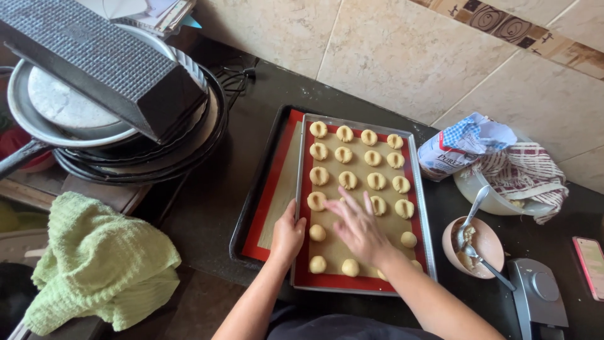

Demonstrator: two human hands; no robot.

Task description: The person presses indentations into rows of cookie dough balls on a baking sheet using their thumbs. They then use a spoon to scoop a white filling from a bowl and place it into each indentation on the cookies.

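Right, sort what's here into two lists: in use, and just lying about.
In use: left hand steadying the baking tray; right hand over the dough balls.

Lying about: green towel, stacked pans, flour bag, checked cloth, small bowl with spoons, phone.

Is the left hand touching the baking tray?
Touching. The head view shows the left hand gripping the near left edge of the tray, thumb lying over its rim beside a dough ball, with no gap visible.
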